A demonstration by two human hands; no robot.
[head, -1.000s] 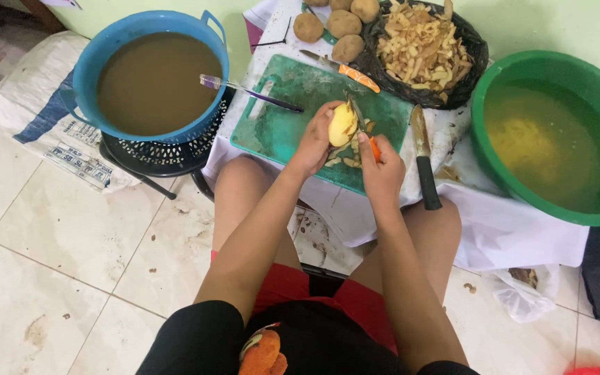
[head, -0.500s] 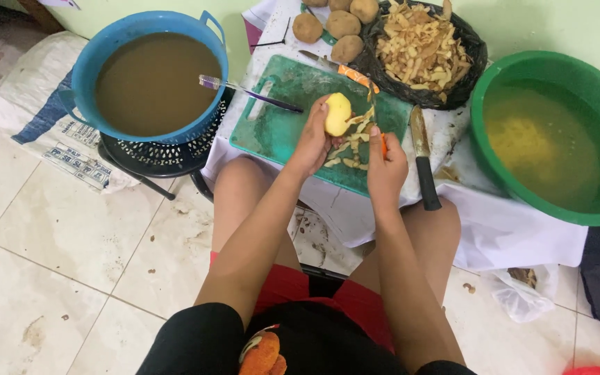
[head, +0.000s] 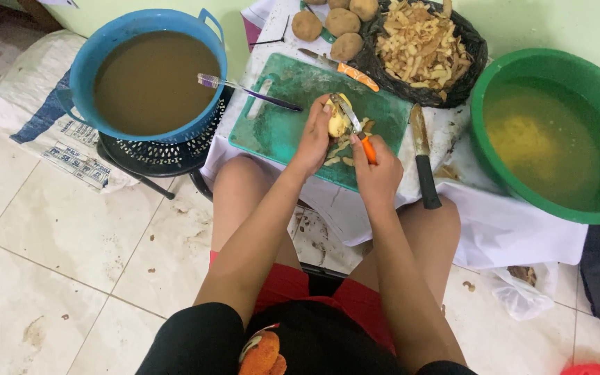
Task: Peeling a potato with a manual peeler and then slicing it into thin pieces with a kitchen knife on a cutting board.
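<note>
Potato (head: 337, 119) held in left hand (head: 316, 139), fingers wrapped round it, above green cutting board (head: 279, 121). Orange-handled peeler (head: 355, 128) gripped by right hand (head: 378, 170), blade laid on potato. Peel scraps (head: 338, 154) dropped on board under hands. Big knife (head: 423, 158) laid just right of board. Blue tub (head: 151, 73) of brown water placed left, green basin (head: 557, 132) right, bag of peels (head: 425, 52) and unpeeled potatoes (head: 335, 24) behind. White cloth (head: 508, 229) spread underneath. Tiled floor (head: 57, 243) seen at left, open.
</note>
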